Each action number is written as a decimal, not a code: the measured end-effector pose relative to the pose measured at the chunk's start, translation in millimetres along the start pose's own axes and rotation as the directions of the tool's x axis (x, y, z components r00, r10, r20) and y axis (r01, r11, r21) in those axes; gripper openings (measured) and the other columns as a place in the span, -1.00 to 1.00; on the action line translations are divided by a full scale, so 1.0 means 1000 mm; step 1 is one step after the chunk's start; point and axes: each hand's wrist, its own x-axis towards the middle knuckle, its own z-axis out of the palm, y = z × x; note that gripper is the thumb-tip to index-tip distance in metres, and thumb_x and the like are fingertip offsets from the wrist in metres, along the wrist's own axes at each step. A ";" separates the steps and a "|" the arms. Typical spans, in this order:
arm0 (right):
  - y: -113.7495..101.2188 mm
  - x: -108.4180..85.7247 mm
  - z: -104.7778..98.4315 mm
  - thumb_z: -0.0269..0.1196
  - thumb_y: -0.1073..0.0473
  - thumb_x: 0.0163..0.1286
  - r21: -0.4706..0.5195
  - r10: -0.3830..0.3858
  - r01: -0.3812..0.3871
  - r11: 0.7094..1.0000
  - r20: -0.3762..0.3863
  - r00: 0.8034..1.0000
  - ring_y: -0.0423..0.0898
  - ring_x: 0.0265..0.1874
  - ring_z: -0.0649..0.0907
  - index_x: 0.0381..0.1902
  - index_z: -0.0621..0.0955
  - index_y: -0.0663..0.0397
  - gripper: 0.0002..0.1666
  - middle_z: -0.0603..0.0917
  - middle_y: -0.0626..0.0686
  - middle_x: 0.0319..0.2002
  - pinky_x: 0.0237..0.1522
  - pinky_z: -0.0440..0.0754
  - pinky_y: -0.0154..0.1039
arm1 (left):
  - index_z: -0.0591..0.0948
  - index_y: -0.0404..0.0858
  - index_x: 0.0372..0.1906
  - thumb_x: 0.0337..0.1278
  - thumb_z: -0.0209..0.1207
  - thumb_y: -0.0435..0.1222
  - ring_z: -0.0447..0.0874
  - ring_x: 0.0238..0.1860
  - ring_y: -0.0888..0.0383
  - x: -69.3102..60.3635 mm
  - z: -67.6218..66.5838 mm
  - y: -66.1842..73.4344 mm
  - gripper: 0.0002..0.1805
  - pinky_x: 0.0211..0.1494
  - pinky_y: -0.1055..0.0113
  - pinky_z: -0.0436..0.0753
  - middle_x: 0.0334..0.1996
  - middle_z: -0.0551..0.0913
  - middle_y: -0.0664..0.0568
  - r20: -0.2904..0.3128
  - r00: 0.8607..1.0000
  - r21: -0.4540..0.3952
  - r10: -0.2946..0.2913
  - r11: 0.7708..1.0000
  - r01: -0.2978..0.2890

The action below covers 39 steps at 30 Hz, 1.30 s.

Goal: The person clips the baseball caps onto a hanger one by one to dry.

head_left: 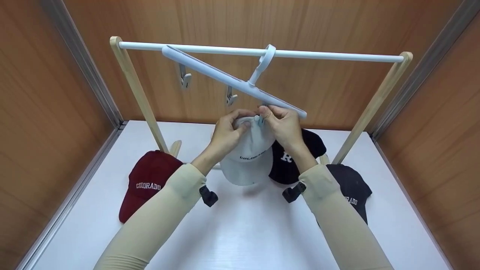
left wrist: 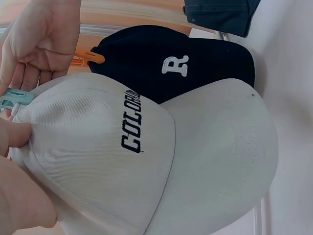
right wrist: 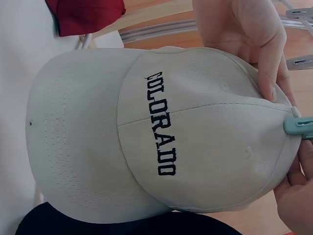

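A white baseball cap (head_left: 251,146) lettered COLORADO hangs brim down below the right end of a white clip hanger (head_left: 232,80). My left hand (head_left: 227,129) grips its crown, the thumb (right wrist: 269,85) pressing the front near the top. A teal clip (right wrist: 299,126) sits on the top of the crown. My right hand (head_left: 285,125) pinches at this clip just below the hanger bar; its fingers are partly hidden behind the clip and cap in the right wrist view. Behind the white cap is a black cap (left wrist: 137,63) with a white R, an orange clip (left wrist: 93,56) at its top.
The hanger hooks over a white rail (head_left: 330,55) on wooden legs (head_left: 369,108). Two grey clips (head_left: 185,79) hang from the hanger's left part. A maroon cap (head_left: 150,174) lies left on the white table (head_left: 232,240), a dark grey cap (head_left: 350,187) right. Wooden panels (head_left: 41,112) enclose the space.
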 end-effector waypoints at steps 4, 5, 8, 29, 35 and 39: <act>0.001 -0.001 0.001 0.37 -0.01 0.53 0.009 -0.013 0.013 1.000 0.008 1.000 -0.10 0.11 0.71 0.06 0.81 0.18 -0.61 0.82 0.11 0.03 0.27 0.62 -0.14 | 0.70 -0.02 0.20 0.56 0.19 -0.32 0.56 0.36 0.20 0.000 -0.001 -0.001 -0.73 0.49 0.08 0.49 0.22 0.69 0.21 0.009 1.000 -0.005 0.010 1.000 -0.010; 0.001 -0.001 0.001 0.37 0.00 0.53 0.010 -0.014 0.014 1.000 0.010 1.000 -0.11 0.12 0.71 0.06 0.81 0.18 -0.61 0.82 0.12 0.04 0.28 0.61 -0.14 | 0.70 -0.01 0.20 0.56 0.19 -0.31 0.56 0.36 0.21 0.000 -0.001 -0.001 -0.73 0.49 0.08 0.49 0.22 0.69 0.21 0.011 1.000 -0.005 0.013 1.000 -0.013; 0.001 -0.001 0.001 0.36 0.01 0.53 0.015 -0.017 0.017 1.000 0.018 1.000 -0.11 0.15 0.70 0.08 0.80 0.19 -0.62 0.81 0.10 0.07 0.29 0.60 -0.14 | 0.70 0.00 0.20 0.57 0.19 -0.30 0.55 0.38 0.21 0.000 -0.002 -0.002 -0.73 0.50 0.08 0.48 0.23 0.68 0.22 0.014 1.000 0.002 0.023 1.000 -0.023; 0.007 -0.009 -0.006 0.29 0.00 0.61 0.022 0.021 -0.022 1.000 0.047 0.999 -0.06 0.33 0.65 0.41 0.61 0.13 -0.46 0.74 0.06 0.25 0.43 0.53 -0.03 | 0.68 0.14 0.32 0.56 0.22 -0.25 0.43 0.10 0.10 -0.001 -0.007 -0.008 -0.62 0.22 0.03 0.59 0.19 0.64 0.17 0.030 0.998 0.116 0.047 0.992 -0.050; 0.008 -0.013 -0.007 0.33 0.11 0.58 0.034 -0.003 0.001 0.999 0.042 0.999 -0.01 0.28 0.68 0.40 0.61 0.19 -0.47 0.72 0.12 0.27 0.39 0.57 -0.06 | 0.69 0.13 0.31 0.54 0.23 -0.25 0.37 -0.01 0.10 -0.002 -0.011 -0.010 -0.62 0.00 0.16 0.42 0.03 0.69 0.15 0.007 0.996 0.159 0.090 0.983 -0.090; 0.008 -0.016 -0.010 0.34 0.12 0.56 0.013 -0.005 0.004 1.000 0.044 0.999 -0.03 0.28 0.67 0.38 0.62 0.18 -0.48 0.72 0.09 0.28 0.39 0.57 -0.11 | 0.68 0.14 0.33 0.54 0.24 -0.24 0.38 0.06 0.12 -0.003 -0.014 -0.013 -0.61 0.03 0.14 0.40 0.13 0.71 0.23 0.000 0.994 0.183 0.109 0.977 -0.107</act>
